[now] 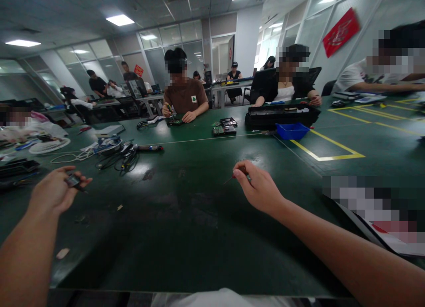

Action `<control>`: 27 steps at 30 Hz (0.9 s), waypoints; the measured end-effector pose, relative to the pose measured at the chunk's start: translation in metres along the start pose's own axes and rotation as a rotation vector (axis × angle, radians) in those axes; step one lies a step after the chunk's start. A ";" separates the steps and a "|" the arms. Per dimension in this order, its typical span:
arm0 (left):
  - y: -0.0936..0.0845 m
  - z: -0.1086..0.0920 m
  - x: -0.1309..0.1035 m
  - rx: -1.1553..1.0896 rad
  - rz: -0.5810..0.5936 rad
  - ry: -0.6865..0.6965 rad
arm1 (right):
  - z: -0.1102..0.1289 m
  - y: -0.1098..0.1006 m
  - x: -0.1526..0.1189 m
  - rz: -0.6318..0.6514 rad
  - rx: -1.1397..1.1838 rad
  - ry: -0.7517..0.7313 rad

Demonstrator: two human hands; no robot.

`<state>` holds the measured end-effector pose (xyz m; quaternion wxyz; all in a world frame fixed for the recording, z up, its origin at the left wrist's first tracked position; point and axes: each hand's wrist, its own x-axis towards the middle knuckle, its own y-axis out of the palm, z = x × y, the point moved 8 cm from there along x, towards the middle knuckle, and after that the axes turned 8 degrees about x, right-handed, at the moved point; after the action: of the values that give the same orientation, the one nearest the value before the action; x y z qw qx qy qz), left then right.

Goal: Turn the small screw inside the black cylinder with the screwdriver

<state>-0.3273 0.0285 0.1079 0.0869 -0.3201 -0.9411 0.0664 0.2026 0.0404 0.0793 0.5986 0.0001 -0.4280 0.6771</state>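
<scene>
My left hand [56, 189] is closed on a small dark grey object [73, 180] with a black pointed end; its exact kind cannot be made out. It hovers over the left side of the green table [186, 258]. Held between thumb and fingers of my right hand [257, 185] is a thin screwdriver [229, 180]. A bit of red shows at its grip, and its slim shaft points left and down over the table. Between the two hands lies a small pale scrap [120, 207]. Another pale piece [63, 253] rests near the front left.
Tangled cables [124, 159] and a pen-like tool [151, 148] lie beyond my left hand. Farther back are circuit boards [225, 129], a long black housing [282, 117] and a blue tray [292, 131]. Papers [381, 218] sit at right. A co-worker [186, 92] works opposite.
</scene>
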 end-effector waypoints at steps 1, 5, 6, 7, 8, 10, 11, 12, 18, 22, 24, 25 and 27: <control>0.020 -0.003 -0.011 -0.036 0.093 -0.026 | 0.000 0.000 0.000 -0.006 -0.003 0.001; 0.088 -0.021 -0.056 -0.135 0.310 0.025 | -0.002 -0.002 0.000 -0.025 -0.005 0.005; 0.106 -0.023 -0.068 -0.143 0.383 0.027 | -0.002 -0.003 0.000 -0.028 -0.002 0.005; 0.124 -0.025 -0.081 -0.147 0.453 0.033 | -0.002 -0.004 0.000 -0.034 -0.002 0.005; 0.141 -0.026 -0.096 -0.140 0.529 0.029 | -0.002 -0.005 0.000 -0.038 -0.002 0.008; 0.173 -0.027 -0.128 -0.111 0.666 0.037 | -0.002 -0.006 0.000 -0.044 -0.008 0.021; 0.188 -0.028 -0.145 -0.109 0.741 0.055 | -0.002 -0.006 0.000 -0.044 -0.012 0.028; 0.202 -0.029 -0.164 -0.102 0.821 0.077 | -0.002 -0.007 0.000 -0.046 -0.016 0.033; 0.248 -0.024 -0.243 0.204 0.977 0.467 | 0.002 -0.014 -0.001 -0.112 -0.030 0.008; 0.255 -0.008 -0.261 0.312 0.982 0.599 | 0.010 -0.024 -0.007 -0.221 0.039 -0.064; 0.255 -0.002 -0.266 0.312 1.018 0.631 | 0.012 -0.025 -0.010 -0.235 0.102 -0.091; 0.254 0.000 -0.267 0.305 1.023 0.653 | 0.013 -0.023 -0.010 -0.220 0.128 -0.102; 0.252 0.000 -0.268 0.286 1.021 0.694 | 0.014 -0.016 -0.011 -0.168 0.141 -0.121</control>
<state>0.0304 0.0624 0.0299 0.3861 -0.7168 -0.5687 0.1169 0.2120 0.0218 0.0917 0.6248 0.1189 -0.4132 0.6517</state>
